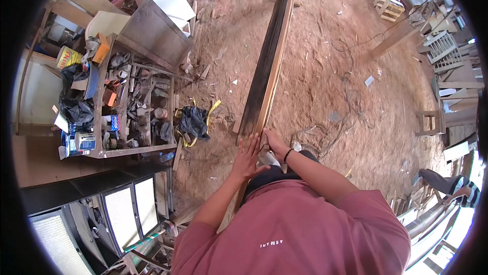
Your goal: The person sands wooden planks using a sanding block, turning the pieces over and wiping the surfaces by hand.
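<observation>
Across the dirt floor (310, 82) runs a long dark beam (265, 66) with a paler strip (276, 66) along its right side. At the near end the left hand (246, 160) lies flat on top, fingers extended, while the right hand (275, 142) curls at the strip's edge, its grip impossible to tell. As I judge it, positioning is done: a crosspiece (296, 5) seems to carry the far part. Work at the near end looks unfinished; whether beam and strip are joined does not show
</observation>
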`<move>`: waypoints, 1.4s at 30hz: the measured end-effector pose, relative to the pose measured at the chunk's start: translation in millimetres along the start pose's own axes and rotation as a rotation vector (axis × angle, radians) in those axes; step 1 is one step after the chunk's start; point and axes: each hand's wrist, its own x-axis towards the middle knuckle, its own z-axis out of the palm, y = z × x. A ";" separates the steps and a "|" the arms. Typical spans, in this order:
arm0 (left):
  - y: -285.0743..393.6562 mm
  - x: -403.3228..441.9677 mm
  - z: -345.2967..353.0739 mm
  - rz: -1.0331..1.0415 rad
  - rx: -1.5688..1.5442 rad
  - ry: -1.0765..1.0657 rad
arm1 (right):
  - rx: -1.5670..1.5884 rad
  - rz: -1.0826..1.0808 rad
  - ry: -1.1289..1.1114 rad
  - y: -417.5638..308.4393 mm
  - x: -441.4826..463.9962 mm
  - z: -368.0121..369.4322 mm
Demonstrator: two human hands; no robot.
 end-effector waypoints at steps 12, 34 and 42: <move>-2.7 134.5 -27.1 -0.181 0.055 0.130 | 0.081 -0.105 -0.041 -110.1 120.4 -67.9; -25.3 354.5 -61.1 -0.360 0.222 0.176 | -0.003 -0.189 -0.229 -265.3 191.8 -144.8; 9.7 290.7 -54.4 -0.487 0.158 0.005 | -0.158 -0.080 -0.317 -272.6 205.1 -154.2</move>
